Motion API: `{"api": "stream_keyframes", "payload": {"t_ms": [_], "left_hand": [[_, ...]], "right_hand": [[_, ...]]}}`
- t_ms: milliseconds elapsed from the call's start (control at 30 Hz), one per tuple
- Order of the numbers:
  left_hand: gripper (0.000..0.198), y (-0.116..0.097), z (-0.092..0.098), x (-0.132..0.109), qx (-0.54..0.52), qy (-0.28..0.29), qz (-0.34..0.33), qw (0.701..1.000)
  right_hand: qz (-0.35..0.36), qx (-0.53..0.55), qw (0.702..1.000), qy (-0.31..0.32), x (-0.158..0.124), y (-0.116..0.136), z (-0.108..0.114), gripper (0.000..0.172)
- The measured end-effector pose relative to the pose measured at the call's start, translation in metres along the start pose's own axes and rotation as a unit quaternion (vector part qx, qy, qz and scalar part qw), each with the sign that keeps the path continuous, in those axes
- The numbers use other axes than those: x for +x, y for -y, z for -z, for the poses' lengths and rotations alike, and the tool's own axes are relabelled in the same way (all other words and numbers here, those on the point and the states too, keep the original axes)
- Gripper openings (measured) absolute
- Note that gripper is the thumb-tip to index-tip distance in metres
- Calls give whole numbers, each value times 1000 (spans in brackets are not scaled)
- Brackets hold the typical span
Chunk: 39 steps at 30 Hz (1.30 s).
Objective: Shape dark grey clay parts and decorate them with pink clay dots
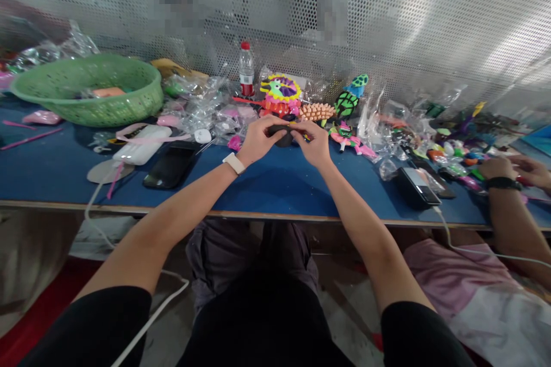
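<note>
My left hand (257, 139) and my right hand (315, 142) meet over the blue table (275, 183), both closed on a small dark lump (282, 135) pinched between the fingers. A pale watch band sits on my left wrist. Just beyond the hands lie colourful clay figures: a round yellow and purple one (280, 88), a spiky orange piece (317, 110), a green and blue figure (349, 98) and a pink and green one (349, 139).
A green basket (88, 89) stands at the back left, a water bottle (246, 69) behind the hands. A black phone (171, 165) and white power bank (140, 146) lie left. Another person's hands (514, 175) work at the right near a dark device (416, 185). Plastic bags litter the table's back.
</note>
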<state>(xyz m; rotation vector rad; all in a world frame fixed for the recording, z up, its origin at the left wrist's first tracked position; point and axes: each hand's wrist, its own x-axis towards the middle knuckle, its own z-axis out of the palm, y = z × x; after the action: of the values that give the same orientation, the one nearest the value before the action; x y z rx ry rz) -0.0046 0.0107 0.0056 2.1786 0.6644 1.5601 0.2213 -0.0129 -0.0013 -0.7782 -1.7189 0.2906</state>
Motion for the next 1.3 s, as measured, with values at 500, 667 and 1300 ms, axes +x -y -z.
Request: {"api": "stream_keyframes", "payload": {"t_ms": [500, 667, 1300], "left_hand": [[29, 1, -1, 0, -25, -58, 58, 996], [30, 7, -3, 1, -30, -80, 69, 994], [29, 12, -1, 3, -6, -113, 88, 990]], "right_hand": [[-78, 72, 994, -32, -2, 0, -5, 31], [-103, 92, 989, -47, -2, -4, -10, 34], [-248, 220, 943, -22, -5, -6, -30, 70]]}}
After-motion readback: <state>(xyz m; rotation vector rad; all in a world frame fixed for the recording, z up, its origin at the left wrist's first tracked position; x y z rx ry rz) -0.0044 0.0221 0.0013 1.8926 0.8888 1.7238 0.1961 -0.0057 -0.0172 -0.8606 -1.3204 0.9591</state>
